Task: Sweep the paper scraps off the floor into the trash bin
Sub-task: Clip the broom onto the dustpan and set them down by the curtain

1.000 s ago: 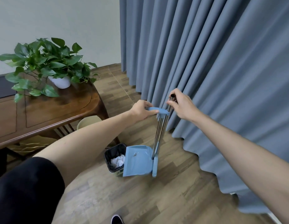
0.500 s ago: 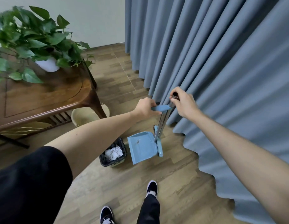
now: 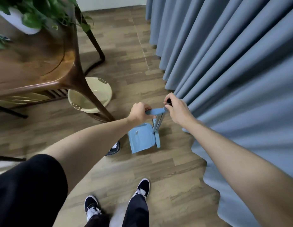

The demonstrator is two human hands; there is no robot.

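My left hand (image 3: 139,112) grips the blue handle of the long-handled blue dustpan (image 3: 141,139), whose pan rests on the wood floor. My right hand (image 3: 177,108) is closed around the black top of the broom handle (image 3: 168,101), which stands right beside the dustpan's metal pole. The broom head (image 3: 157,140) sits against the pan's right edge. The small black trash bin (image 3: 115,149) with white paper scraps inside is mostly hidden behind my left forearm, just left of the pan.
A blue-grey curtain (image 3: 232,79) hangs along the right, reaching the floor. A dark wooden table (image 3: 44,66) with a potted plant (image 3: 36,13) stands at left, a cream basin (image 3: 93,94) under its leg. My shoes (image 3: 142,187) are below.
My view has tilted down and closer, so my feet now show. The dustpan has moved off the bin and stands on the floor beside it. Both hands keep their holds.
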